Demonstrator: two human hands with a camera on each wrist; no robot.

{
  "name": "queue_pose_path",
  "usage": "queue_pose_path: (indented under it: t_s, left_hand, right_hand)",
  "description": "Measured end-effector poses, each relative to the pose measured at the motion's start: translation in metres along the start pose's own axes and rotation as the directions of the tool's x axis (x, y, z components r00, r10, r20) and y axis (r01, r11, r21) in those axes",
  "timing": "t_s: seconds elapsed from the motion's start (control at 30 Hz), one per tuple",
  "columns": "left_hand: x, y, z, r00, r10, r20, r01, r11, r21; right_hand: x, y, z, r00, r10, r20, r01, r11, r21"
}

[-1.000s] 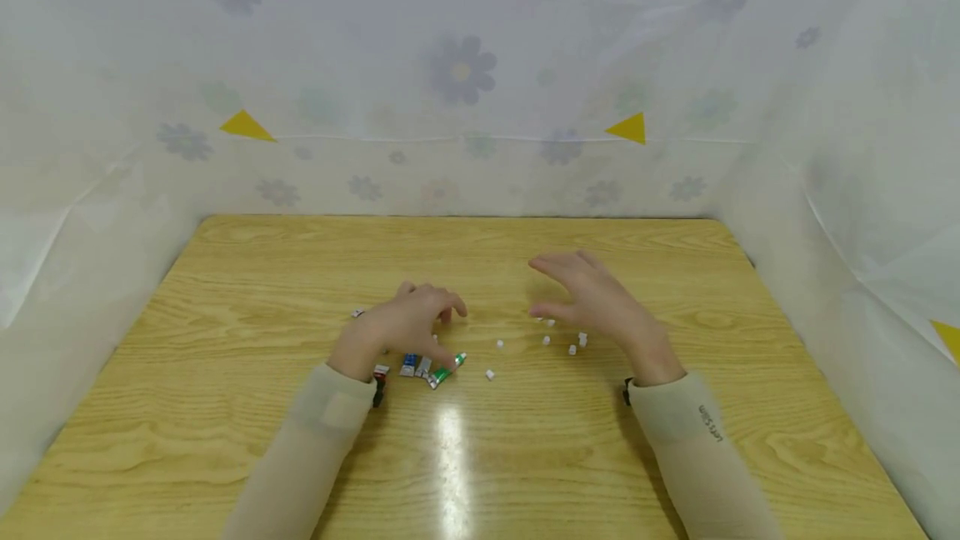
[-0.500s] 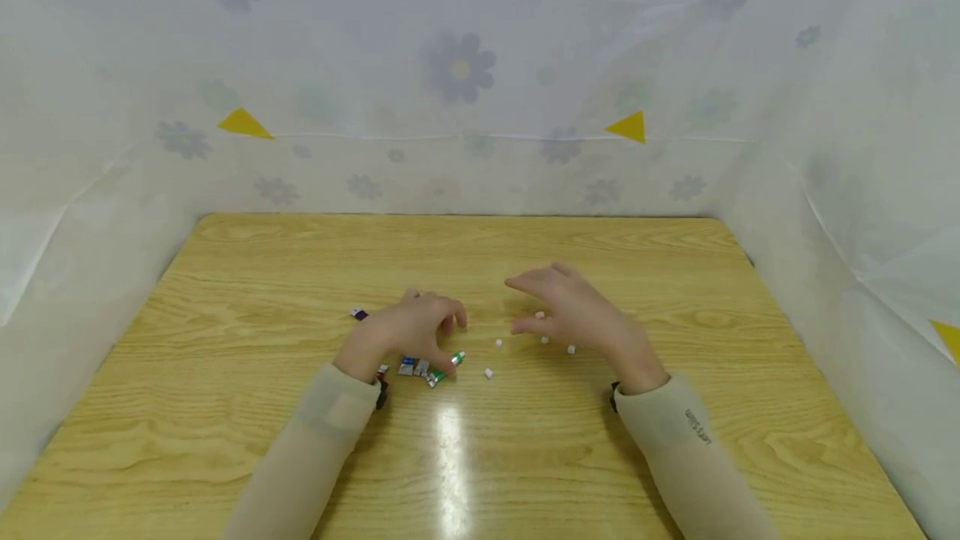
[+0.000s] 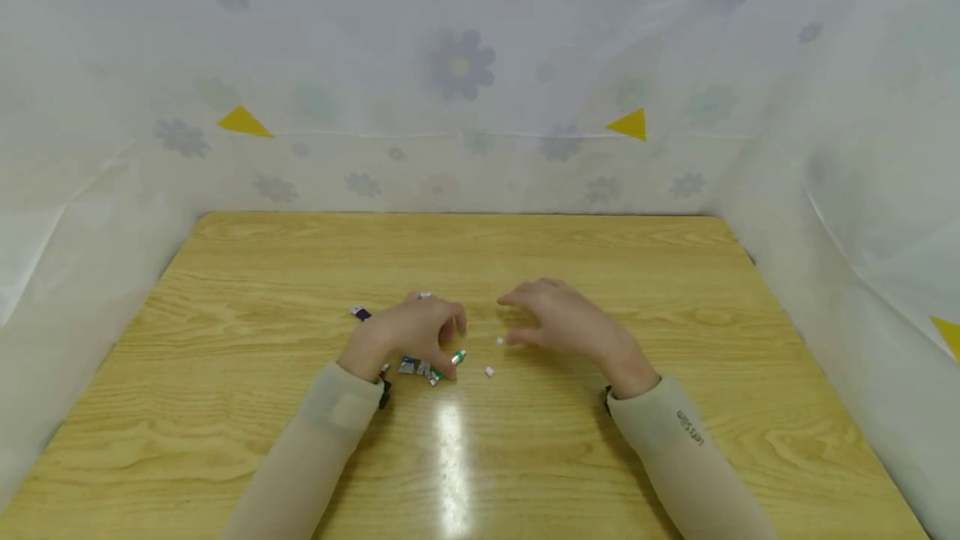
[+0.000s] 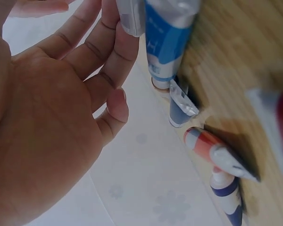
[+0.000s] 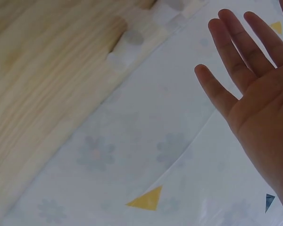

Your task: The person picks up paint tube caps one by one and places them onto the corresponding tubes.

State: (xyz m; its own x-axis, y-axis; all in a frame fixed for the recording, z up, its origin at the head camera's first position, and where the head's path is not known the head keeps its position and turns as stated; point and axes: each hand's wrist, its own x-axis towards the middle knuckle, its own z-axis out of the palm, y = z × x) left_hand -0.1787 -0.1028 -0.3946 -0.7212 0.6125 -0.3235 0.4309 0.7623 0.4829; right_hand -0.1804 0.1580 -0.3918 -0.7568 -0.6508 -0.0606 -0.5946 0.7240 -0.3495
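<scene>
As seen from the head camera, the left hand (image 3: 405, 333) rests over a cluster of small tubes (image 3: 429, 368) near the middle of the counter (image 3: 225, 290), toward its near edge; its fingers are loosely curled above them and grip nothing that can be made out. One purple-ended tube (image 3: 361, 313) lies apart, toward the left edge. The right hand (image 3: 564, 323) hovers flat, fingers relaxed and spread, just beside two small white caps (image 3: 494, 357) that lie loose on the wood. By judgement, the work with tubes and caps is at an early or middle stage: caps lie off, well apart from the tubes, and none is seen being fitted. Small dark lettering on the right sleeve (image 3: 690, 430) is too small to read.

From the left wrist camera, the left hand (image 4: 52, 117) shows an open palm, fingers slightly bent, fingertips touching a blue-and-white tube (image 4: 166, 42). Beside it lie a dark blue tube (image 4: 180, 107) and an orange-banded tube (image 4: 212, 149). Print on the blue-and-white tube is blurred; only a letter resembling "H" shows.

From the right wrist camera, the right hand (image 5: 254, 84) is open, fingers straight, holding nothing. Blurred pale caps (image 5: 125, 47) sit on the counter. No writing is legible.
</scene>
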Motion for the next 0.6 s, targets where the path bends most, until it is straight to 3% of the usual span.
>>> queue_pose_path:
  t_s: [0.17,0.4,0.6]
  left_hand:
    - [-0.0004,0.0005,0.0004,1.000,-0.008,0.010,0.008,1.000,-0.011]
    - [0.0005,0.0021,0.0014,1.000,-0.013,0.025,0.013,1.000,-0.010]
    - [0.0008,0.0028,0.0009,1.000,-0.008,0.027,0.008,1.000,-0.006]
  right_hand:
    - [-0.0006,-0.0030,0.0006,1.000,-0.002,0.020,0.001,1.000,0.019]
    - [-0.0011,-0.0055,0.0038,0.998,-0.022,0.063,0.014,0.993,0.121]
    - [-0.0005,-0.0059,0.0064,0.996,-0.009,0.092,-0.002,0.993,0.116]
